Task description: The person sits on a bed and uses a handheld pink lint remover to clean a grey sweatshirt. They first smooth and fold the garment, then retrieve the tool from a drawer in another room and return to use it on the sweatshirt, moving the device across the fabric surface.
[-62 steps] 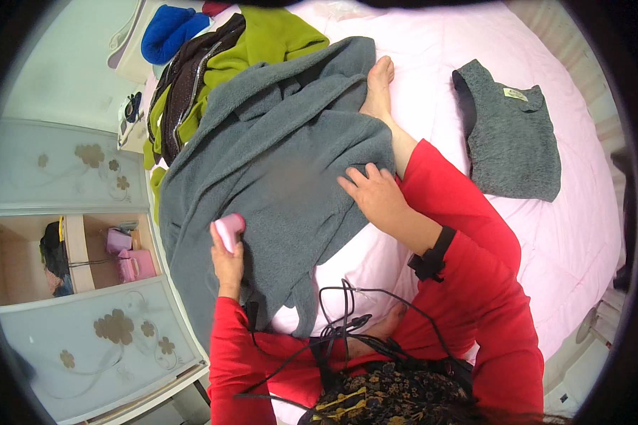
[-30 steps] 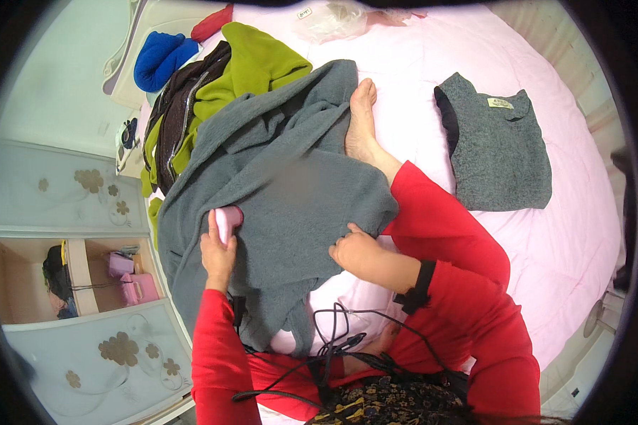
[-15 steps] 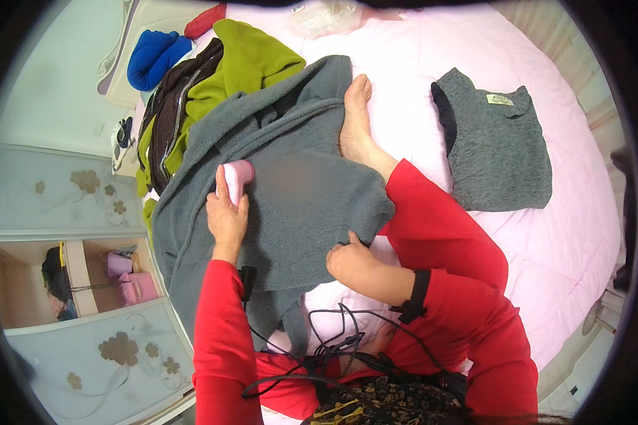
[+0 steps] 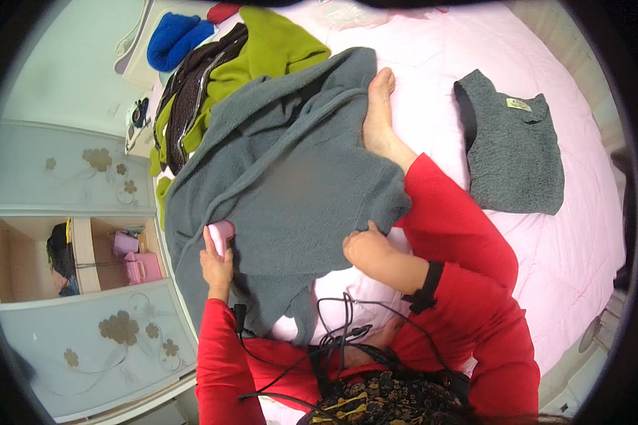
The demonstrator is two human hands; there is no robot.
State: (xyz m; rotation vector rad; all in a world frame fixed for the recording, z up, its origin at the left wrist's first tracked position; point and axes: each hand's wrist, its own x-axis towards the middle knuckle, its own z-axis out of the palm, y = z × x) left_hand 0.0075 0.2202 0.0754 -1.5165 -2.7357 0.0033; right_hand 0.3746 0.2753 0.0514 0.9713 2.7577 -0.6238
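Left hand (image 4: 216, 263) wrapped around small pink device (image 4: 222, 237) pressed on grey sweater's (image 4: 290, 184) left edge, sweater draped over lap toward bed's (image 4: 567, 241) head, long axis diagonal, right hand (image 4: 365, 248) pinching lower right hem, both touching.

label (image 4: 518, 104) | small rect, pale tan | sewn at collar of folded grey sweater (image 4: 514, 156)

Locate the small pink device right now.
In the head view, the pink device is left of centre, in the left hand, pressed on the grey garment near its left edge.
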